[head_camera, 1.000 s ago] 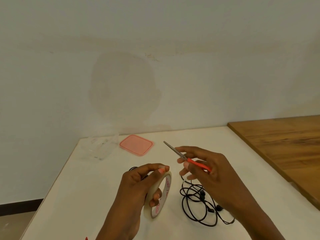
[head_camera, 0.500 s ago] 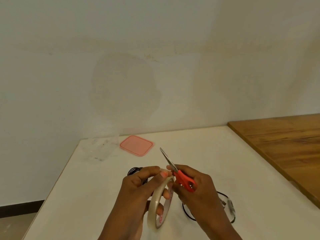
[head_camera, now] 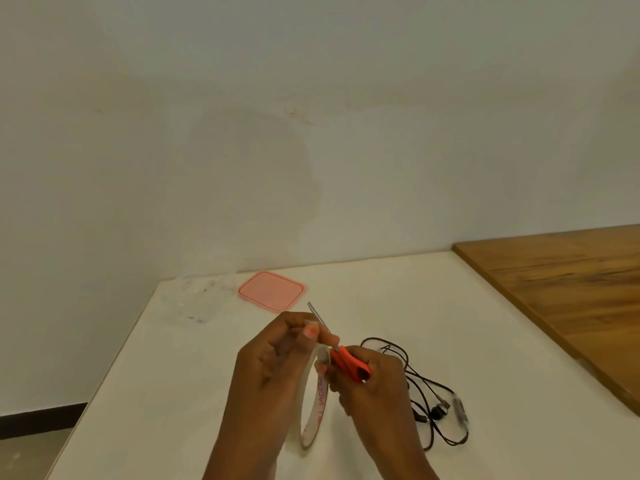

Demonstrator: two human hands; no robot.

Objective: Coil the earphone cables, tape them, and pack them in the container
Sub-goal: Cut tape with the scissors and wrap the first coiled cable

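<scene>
Right now both hands are busy over the near middle of the white surface (head_camera: 173,393). The left hand (head_camera: 273,372) grips the tape roll (head_camera: 319,403), fingers curled round its upper rim, thumb and forefinger pressed together at the top. The roll stands on edge, tilted, its lower rim down toward the near edge, red print showing on the inner core. Whether a strip has been pulled free I cannot tell, since the fingers cover that spot.

The right hand (head_camera: 372,396) holds the red-handled scissors (head_camera: 349,365), fingers wrapped round the handles. The thin blade slants up and away toward the far left, passing right against the left thumb, and the handles sit touching the top of the roll. The blades look like one narrow line, and I cannot say if they are parted.

The earphone cable (head_camera: 433,403) lies loose and tangled on the surface just right of the right hand, toward the near right. It is a sprawl of black loops with the earbuds among them, partly hidden behind the wrist.

The clear container (head_camera: 201,296) stands near the far left corner, too faint to see inside. Its pink lid (head_camera: 271,291) lies flat just beside it, along the far edge. A wooden top (head_camera: 571,289) adjoins the right edge.
</scene>
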